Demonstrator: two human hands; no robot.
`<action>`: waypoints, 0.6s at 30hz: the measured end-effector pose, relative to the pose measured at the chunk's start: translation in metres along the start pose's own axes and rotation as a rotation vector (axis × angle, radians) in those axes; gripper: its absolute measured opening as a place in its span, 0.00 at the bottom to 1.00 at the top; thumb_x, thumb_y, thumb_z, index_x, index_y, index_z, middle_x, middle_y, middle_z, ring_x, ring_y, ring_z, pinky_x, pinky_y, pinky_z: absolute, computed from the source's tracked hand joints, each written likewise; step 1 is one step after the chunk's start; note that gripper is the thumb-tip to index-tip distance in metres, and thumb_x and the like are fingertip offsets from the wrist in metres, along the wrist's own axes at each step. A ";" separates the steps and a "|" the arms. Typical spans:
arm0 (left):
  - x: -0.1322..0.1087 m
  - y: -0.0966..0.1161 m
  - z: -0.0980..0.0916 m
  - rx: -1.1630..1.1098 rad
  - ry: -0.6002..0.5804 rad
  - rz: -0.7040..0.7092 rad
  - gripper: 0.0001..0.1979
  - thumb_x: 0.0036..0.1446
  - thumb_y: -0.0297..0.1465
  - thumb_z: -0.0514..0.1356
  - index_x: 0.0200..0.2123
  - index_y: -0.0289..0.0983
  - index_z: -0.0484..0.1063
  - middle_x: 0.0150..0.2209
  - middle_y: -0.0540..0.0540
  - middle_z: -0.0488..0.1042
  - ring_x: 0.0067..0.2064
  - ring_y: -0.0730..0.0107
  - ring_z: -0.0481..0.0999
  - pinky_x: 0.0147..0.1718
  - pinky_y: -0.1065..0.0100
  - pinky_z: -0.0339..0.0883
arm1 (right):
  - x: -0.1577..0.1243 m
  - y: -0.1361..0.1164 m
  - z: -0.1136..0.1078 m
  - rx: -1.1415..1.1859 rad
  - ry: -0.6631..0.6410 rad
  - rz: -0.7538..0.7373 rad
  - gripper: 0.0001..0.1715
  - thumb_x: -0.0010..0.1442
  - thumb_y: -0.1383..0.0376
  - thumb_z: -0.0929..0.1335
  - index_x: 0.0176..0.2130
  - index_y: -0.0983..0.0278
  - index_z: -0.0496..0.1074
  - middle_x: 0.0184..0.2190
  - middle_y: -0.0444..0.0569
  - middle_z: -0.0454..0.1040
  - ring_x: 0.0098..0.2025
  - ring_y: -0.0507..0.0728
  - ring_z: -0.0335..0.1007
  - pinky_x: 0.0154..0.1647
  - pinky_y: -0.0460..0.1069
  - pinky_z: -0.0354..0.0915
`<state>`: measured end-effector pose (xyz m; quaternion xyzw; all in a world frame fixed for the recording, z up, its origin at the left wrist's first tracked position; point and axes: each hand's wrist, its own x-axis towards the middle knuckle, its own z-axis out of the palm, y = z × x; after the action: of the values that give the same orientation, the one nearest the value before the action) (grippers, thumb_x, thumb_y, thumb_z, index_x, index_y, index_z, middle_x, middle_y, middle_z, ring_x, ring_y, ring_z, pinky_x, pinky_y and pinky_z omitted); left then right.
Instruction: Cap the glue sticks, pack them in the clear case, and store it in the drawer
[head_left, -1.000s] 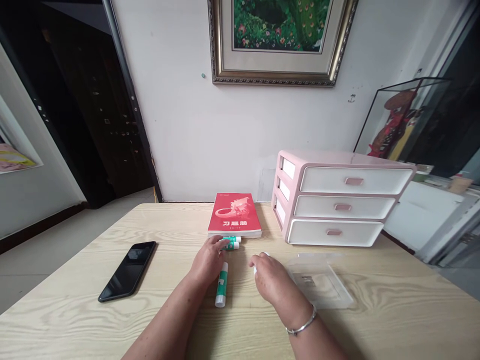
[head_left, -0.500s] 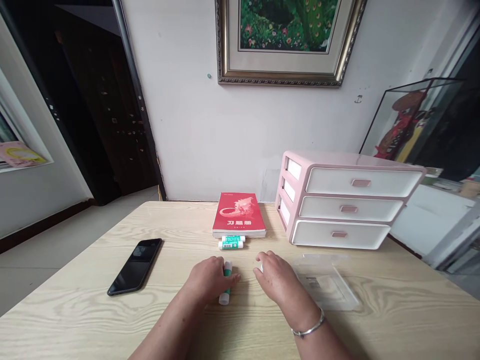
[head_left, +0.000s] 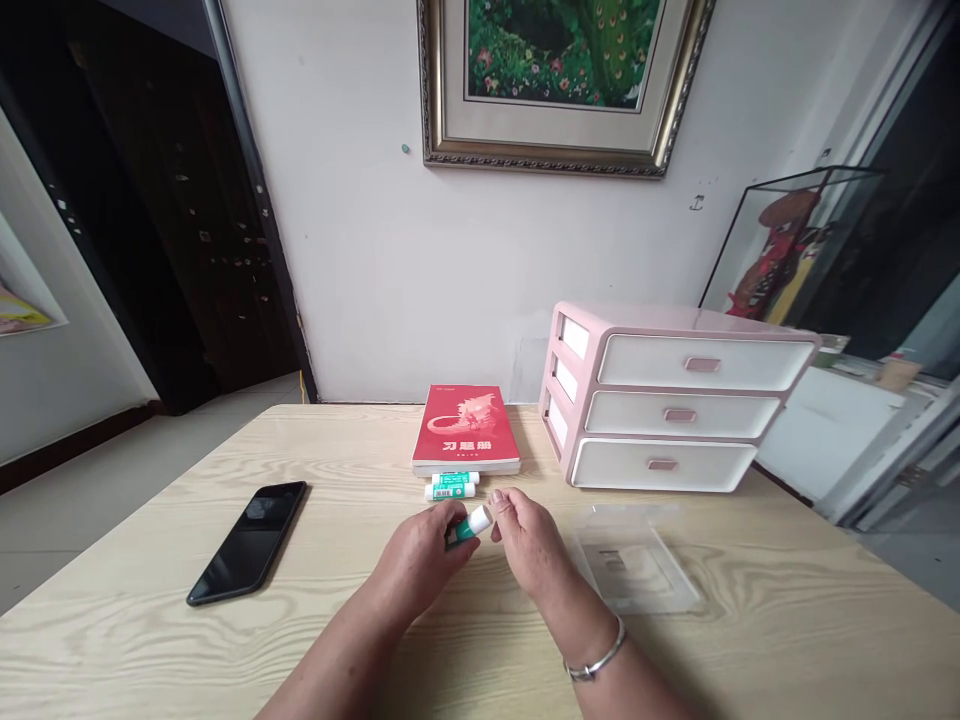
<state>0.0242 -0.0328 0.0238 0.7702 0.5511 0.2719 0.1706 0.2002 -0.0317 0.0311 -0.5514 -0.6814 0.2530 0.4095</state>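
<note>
A glue stick (head_left: 469,525) with a green label and a white end lies in my left hand (head_left: 421,545), whose fingers are wrapped round it. Its white end points up and to the right. Close beside that end is my right hand (head_left: 529,540), thumb and forefinger curled but slightly apart, with nothing visible between them. Two more glue sticks (head_left: 450,491) lie on the table just beyond my hands, against the near edge of a red book (head_left: 469,425).
A black phone (head_left: 249,542) lies at the left. To the right is a clear plastic case (head_left: 637,570), with a pink and white drawer unit (head_left: 679,412) behind it. The wooden table (head_left: 135,620) meets a white wall.
My left hand has lifted and tilted the glue stick so its white end faces right. My right hand has come closer to it and turned; the white thing at its fingertips no longer shows there.
</note>
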 end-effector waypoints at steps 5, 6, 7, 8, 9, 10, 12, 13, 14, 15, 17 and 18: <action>-0.003 0.004 0.004 -0.019 0.083 0.111 0.08 0.56 0.34 0.62 0.39 0.40 0.70 0.35 0.49 0.74 0.34 0.68 0.71 0.33 0.69 0.60 | -0.001 0.005 0.008 0.191 -0.031 0.045 0.30 0.68 0.45 0.55 0.34 0.63 0.71 0.19 0.41 0.67 0.24 0.54 0.65 0.28 0.47 0.57; -0.004 0.005 0.004 -0.008 0.099 0.132 0.08 0.56 0.33 0.62 0.40 0.40 0.70 0.36 0.48 0.74 0.35 0.67 0.72 0.34 0.69 0.61 | -0.001 0.005 0.010 0.202 -0.033 0.044 0.31 0.68 0.44 0.56 0.34 0.63 0.71 0.19 0.41 0.66 0.24 0.54 0.64 0.27 0.47 0.57; -0.004 0.007 0.004 0.004 0.112 0.152 0.08 0.57 0.33 0.61 0.41 0.40 0.71 0.38 0.47 0.74 0.36 0.66 0.73 0.35 0.68 0.62 | -0.001 0.005 0.012 0.206 -0.031 0.038 0.31 0.67 0.44 0.56 0.34 0.63 0.72 0.19 0.41 0.67 0.25 0.54 0.64 0.27 0.47 0.57; -0.005 0.008 0.004 0.017 0.121 0.172 0.09 0.57 0.32 0.61 0.42 0.41 0.71 0.40 0.46 0.74 0.37 0.66 0.73 0.35 0.68 0.63 | -0.001 0.005 0.014 0.208 -0.028 0.032 0.30 0.67 0.44 0.57 0.33 0.63 0.72 0.21 0.42 0.68 0.26 0.53 0.64 0.28 0.47 0.57; -0.006 0.010 0.004 0.035 0.126 0.188 0.09 0.58 0.32 0.61 0.43 0.41 0.71 0.42 0.45 0.74 0.39 0.65 0.74 0.36 0.67 0.64 | -0.002 0.005 0.016 0.211 -0.023 0.025 0.30 0.67 0.44 0.58 0.33 0.63 0.72 0.22 0.43 0.69 0.27 0.54 0.65 0.28 0.47 0.58; -0.007 0.011 0.004 0.058 0.127 0.199 0.10 0.59 0.32 0.61 0.44 0.42 0.70 0.43 0.44 0.74 0.41 0.64 0.74 0.37 0.67 0.65 | -0.002 0.005 0.018 0.216 -0.015 0.016 0.29 0.67 0.45 0.58 0.32 0.63 0.72 0.24 0.44 0.71 0.28 0.54 0.65 0.29 0.47 0.58; -0.008 0.014 0.004 0.117 0.125 0.207 0.10 0.59 0.32 0.60 0.45 0.42 0.70 0.44 0.44 0.74 0.43 0.62 0.75 0.38 0.66 0.66 | -0.002 0.005 0.022 0.231 0.007 0.006 0.26 0.67 0.47 0.59 0.33 0.62 0.71 0.26 0.45 0.73 0.30 0.54 0.67 0.31 0.47 0.60; -0.008 0.015 0.005 0.147 0.120 0.208 0.10 0.60 0.32 0.60 0.45 0.42 0.70 0.44 0.43 0.74 0.43 0.61 0.75 0.38 0.66 0.66 | -0.002 0.005 0.023 0.239 0.018 0.007 0.25 0.67 0.48 0.59 0.33 0.62 0.71 0.27 0.46 0.74 0.31 0.55 0.68 0.32 0.47 0.61; -0.008 0.015 0.005 0.173 0.114 0.212 0.10 0.60 0.31 0.59 0.46 0.42 0.70 0.45 0.43 0.74 0.44 0.61 0.75 0.39 0.65 0.66 | -0.001 0.006 0.024 0.247 0.030 0.010 0.23 0.67 0.49 0.59 0.33 0.62 0.71 0.28 0.46 0.74 0.31 0.55 0.69 0.33 0.47 0.62; -0.009 0.016 0.006 0.195 0.106 0.219 0.11 0.61 0.31 0.59 0.48 0.42 0.69 0.45 0.43 0.74 0.44 0.60 0.75 0.39 0.65 0.67 | -0.001 0.006 0.025 0.253 0.042 0.016 0.22 0.67 0.50 0.59 0.34 0.61 0.71 0.29 0.47 0.75 0.32 0.55 0.69 0.33 0.47 0.62; -0.009 0.017 0.008 0.230 0.080 0.232 0.13 0.63 0.32 0.58 0.51 0.42 0.68 0.45 0.44 0.75 0.44 0.60 0.75 0.40 0.64 0.67 | -0.001 0.007 0.026 0.258 0.065 0.033 0.19 0.67 0.53 0.59 0.35 0.61 0.71 0.32 0.47 0.76 0.35 0.56 0.71 0.35 0.47 0.64; -0.009 0.018 0.008 0.244 0.062 0.233 0.13 0.64 0.33 0.57 0.52 0.42 0.68 0.44 0.44 0.75 0.43 0.60 0.76 0.40 0.64 0.66 | -0.001 0.007 0.026 0.258 0.078 0.043 0.18 0.66 0.55 0.59 0.35 0.60 0.71 0.33 0.48 0.77 0.36 0.56 0.71 0.36 0.47 0.64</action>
<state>0.0404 -0.0473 0.0250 0.8351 0.4921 0.2445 0.0261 0.1825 -0.0285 0.0118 -0.5180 -0.6150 0.3255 0.4975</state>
